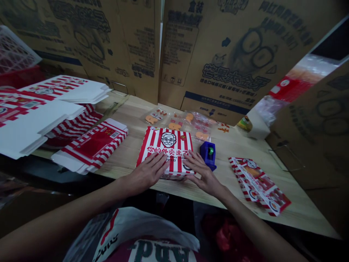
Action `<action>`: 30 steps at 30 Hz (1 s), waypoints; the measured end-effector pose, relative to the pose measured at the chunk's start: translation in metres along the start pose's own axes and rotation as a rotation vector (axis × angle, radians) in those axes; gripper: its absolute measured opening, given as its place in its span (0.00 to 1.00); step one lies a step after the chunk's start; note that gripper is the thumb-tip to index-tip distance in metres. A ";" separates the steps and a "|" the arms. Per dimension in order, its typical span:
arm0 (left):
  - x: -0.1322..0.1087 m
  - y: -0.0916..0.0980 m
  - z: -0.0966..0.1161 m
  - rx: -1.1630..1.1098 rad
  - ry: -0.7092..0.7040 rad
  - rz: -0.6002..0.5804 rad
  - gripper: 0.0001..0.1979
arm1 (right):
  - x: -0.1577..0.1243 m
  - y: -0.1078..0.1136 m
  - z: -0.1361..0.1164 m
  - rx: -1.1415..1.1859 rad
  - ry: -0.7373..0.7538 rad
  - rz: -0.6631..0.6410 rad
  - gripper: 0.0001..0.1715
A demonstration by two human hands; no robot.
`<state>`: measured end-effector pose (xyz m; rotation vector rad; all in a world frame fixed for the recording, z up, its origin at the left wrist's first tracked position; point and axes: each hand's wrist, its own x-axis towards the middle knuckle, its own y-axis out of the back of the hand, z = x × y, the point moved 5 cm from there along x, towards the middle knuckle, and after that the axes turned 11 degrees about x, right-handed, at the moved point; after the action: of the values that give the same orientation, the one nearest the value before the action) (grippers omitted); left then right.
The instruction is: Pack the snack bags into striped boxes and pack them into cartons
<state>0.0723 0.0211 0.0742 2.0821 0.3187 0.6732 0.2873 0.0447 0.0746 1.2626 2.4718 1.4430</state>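
A red-and-white striped carton (166,153) lies flat on the wooden table (297,203), its near edge between the person's hands. The left hand (145,174) and right hand (203,174) rest palm-down on it, fingers spread, pinching nothing. A blue tape dispenser (207,155) stands just beside it, with flattened striped cartons (89,147) stacked off left and printed red sheets (257,185) to the right

Slim, bare forearms (65,214) ending in an uncovered left hand (145,173) and right hand (203,174). Below, at chest level, a dark red top (116,257) with a white panel (160,253) printed in dark green letters reading "And", and a crumpled white layer (136,227) with a red stripe and dark lettering.
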 end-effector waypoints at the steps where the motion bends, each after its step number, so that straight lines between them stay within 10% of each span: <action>1: 0.000 0.000 0.000 -0.004 0.009 -0.001 0.22 | -0.002 0.000 0.003 0.009 -0.001 0.023 0.34; 30: -0.006 -0.004 0.003 -0.068 0.101 0.169 0.16 | -0.017 -0.025 -0.001 -0.208 0.173 0.200 0.31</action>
<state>0.0690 0.0181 0.0672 2.0289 0.1744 0.8797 0.2831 0.0265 0.0507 1.4309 2.2685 1.8758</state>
